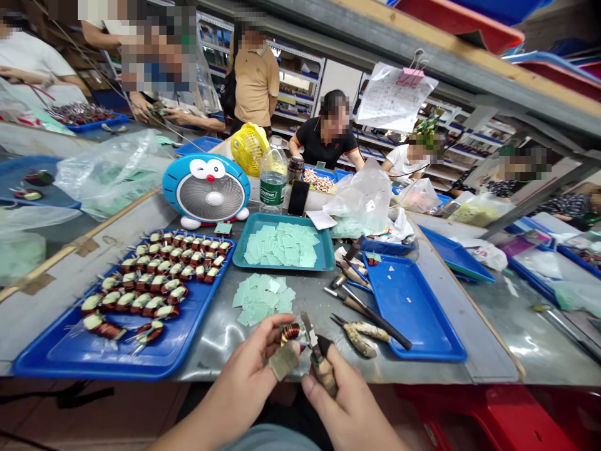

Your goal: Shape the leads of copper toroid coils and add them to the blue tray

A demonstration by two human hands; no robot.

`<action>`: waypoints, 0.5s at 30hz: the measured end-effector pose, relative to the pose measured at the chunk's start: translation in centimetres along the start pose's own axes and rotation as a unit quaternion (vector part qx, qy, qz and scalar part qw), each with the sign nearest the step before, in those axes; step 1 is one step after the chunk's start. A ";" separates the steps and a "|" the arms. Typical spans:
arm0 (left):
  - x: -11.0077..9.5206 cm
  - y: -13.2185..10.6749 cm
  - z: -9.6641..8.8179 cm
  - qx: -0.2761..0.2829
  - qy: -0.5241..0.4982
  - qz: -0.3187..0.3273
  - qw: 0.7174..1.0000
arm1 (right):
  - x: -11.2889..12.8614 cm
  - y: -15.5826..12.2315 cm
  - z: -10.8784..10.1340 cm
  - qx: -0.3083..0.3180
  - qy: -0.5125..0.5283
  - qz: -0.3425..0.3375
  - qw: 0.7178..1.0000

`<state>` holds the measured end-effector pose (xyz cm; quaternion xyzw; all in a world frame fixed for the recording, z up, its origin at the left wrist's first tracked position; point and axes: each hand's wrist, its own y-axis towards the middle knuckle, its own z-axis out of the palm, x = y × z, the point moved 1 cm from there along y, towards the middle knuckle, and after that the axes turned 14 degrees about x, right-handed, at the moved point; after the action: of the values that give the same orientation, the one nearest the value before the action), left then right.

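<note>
My left hand (256, 360) is closed round a copper-wound ring coil (290, 333), its thumb wrapped in a tan cover. In my right hand (345, 391) is a pair of pliers (310, 335) with wrapped handles, the jaws pointing up right beside the coil. Whether the jaws touch the coil's wires I cannot tell. Just beyond my left hand lies a pile of pale green sheets (263, 299). A second pair of pliers (361, 335) with taped handles rests to the right. Several similar coils (162, 269) stand in rows on a blue tray (141, 362) at left.
A teal tray (238, 250) of green sheets lies behind the pile. A hammer (380, 319) rests near a blue tray (417, 307) at right. Farther back stand a blue cartoon fan (206, 188) and a water bottle (273, 181). Several people sit or stand beyond the bench.
</note>
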<state>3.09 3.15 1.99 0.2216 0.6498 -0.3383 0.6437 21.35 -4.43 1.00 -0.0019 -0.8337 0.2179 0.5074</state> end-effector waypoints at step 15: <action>-1.2 0.2 0.0 0.043 0.223 -0.009 0.974 | 0.0 0.1 0.8 0.025 0.012 -0.038 0.999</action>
<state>3.31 3.43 3.19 0.3132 0.7638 -0.3140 0.4690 20.66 -4.58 0.69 0.0399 -0.8214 0.2188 0.5252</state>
